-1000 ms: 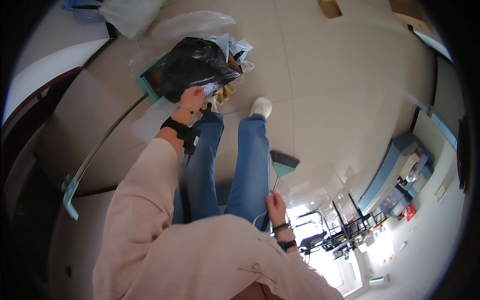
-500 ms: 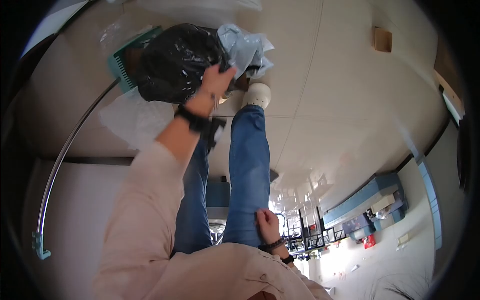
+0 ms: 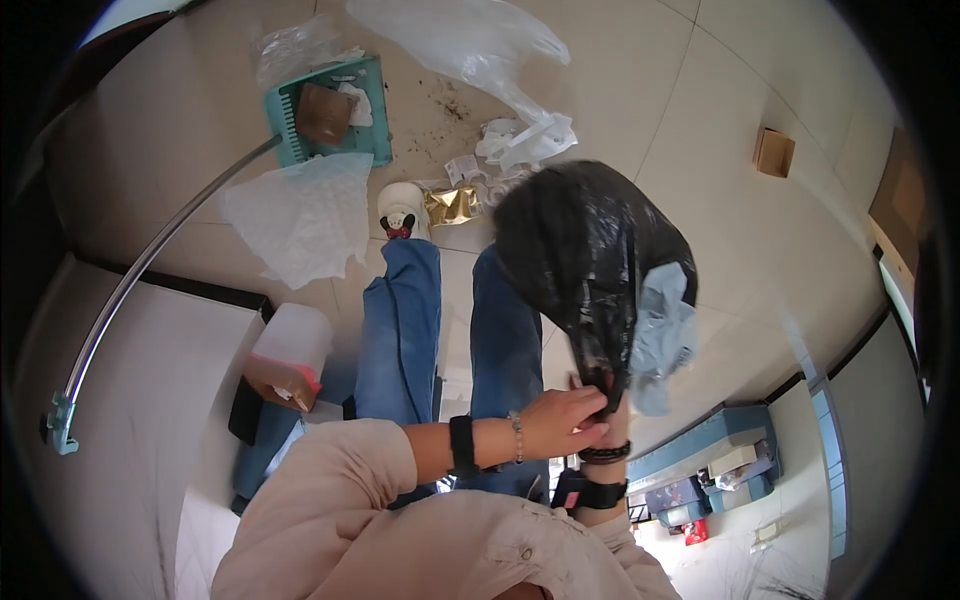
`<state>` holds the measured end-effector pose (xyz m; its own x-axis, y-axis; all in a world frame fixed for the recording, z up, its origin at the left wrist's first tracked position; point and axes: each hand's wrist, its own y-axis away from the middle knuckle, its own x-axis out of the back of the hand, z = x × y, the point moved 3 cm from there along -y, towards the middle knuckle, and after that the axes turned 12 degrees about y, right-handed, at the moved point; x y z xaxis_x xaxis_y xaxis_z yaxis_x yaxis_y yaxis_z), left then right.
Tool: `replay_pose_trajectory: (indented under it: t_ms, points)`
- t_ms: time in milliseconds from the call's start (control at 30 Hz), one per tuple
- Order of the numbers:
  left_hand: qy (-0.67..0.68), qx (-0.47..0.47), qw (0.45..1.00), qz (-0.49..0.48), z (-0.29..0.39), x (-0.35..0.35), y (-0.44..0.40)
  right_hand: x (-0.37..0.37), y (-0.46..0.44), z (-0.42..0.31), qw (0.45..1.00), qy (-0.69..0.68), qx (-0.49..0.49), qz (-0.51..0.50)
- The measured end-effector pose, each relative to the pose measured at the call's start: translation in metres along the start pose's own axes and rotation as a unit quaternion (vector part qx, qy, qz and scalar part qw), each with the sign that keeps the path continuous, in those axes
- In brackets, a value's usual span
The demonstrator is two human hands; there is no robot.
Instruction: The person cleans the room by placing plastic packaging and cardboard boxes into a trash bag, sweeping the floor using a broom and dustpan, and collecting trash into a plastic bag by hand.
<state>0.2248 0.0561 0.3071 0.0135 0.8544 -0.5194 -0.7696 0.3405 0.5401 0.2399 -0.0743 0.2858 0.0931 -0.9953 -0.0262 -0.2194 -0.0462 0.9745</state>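
Note:
A bulging black plastic bag (image 3: 570,240) is off to the right of centre, its narrow gathered neck drawn toward my body. My left hand (image 3: 563,422) reaches across, its fingers closed on that neck. Right beside it, my right hand (image 3: 618,418) also grips the neck, with most of its fingers hidden behind the plastic and my left hand. A light blue-grey plastic bag (image 3: 662,335) hangs against the black bag's right side.
On the floor lie a teal dustpan (image 3: 378,110) holding a brown box (image 3: 324,113), a white plastic bag (image 3: 460,35), a gold wrapper (image 3: 455,206), a white sheet (image 3: 300,215) and scattered dirt (image 3: 450,105). A small cardboard box (image 3: 775,152) stands farther right.
The black bag has moved from over the dustpan to the right, uncovering the dustpan and litter. My left hand moved with it; my right hand left my leg and took hold of the neck.

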Motion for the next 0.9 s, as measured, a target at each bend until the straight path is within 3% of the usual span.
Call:
replay_pose_trajectory:
  t_ms: [33, 67, 133, 167, 267, 300, 367, 500, 633, 700, 833, 900]
  points:
    - [-0.026, -0.047, 0.998, 0.026, 0.002, 0.005, -0.006, 0.019, -0.008, -0.012, 0.996, 0.043, 0.01, 0.079]
    - [-0.055, -0.151, 0.98, 0.119, 0.0, 0.013, -0.012, 0.031, -0.014, -0.02, 0.983, 0.086, 0.018, 0.158]
    - [-0.095, -0.129, 0.971, 0.176, -0.004, 0.059, -0.034, 0.022, -0.021, -0.042, 0.96, 0.132, 0.13, 0.212]
    - [-0.026, -0.09, 0.969, 0.231, -0.01, 0.094, -0.049, 0.029, -0.027, -0.042, 0.951, 0.164, 0.127, 0.229]
    - [-0.209, -0.028, 0.903, 0.376, -0.025, 0.213, -0.102, 0.055, -0.05, -0.022, 0.931, 0.148, 0.117, 0.313]
    - [-0.272, 0.015, 0.894, 0.355, -0.031, 0.249, -0.121, 0.063, -0.058, -0.01, 0.931, 0.141, 0.113, 0.318]
    - [-0.472, 0.087, 0.82, 0.311, -0.028, 0.297, -0.163, 0.07, -0.065, 0.01, 0.933, 0.139, 0.096, 0.319]
    - [-0.658, 0.15, 0.725, 0.138, -0.044, 0.351, -0.233, 0.071, -0.083, 0.04, 0.931, 0.094, 0.047, 0.348]
    - [-0.633, 0.209, 0.69, 0.282, -0.044, 0.403, -0.225, 0.073, -0.087, 0.048, 0.942, 0.089, 0.046, 0.321]
    - [-0.625, 0.194, 0.699, 0.289, -0.035, 0.415, -0.19, 0.071, -0.09, 0.049, 0.939, 0.078, 0.052, 0.329]
    - [-0.575, 0.06, 0.724, 0.376, -0.025, 0.415, -0.115, 0.079, -0.087, 0.049, 0.932, 0.105, 0.031, 0.344]
    - [-0.514, -0.054, 0.746, 0.42, -0.01, 0.388, -0.072, 0.071, -0.084, 0.04, 0.927, 0.122, 0.044, 0.352]
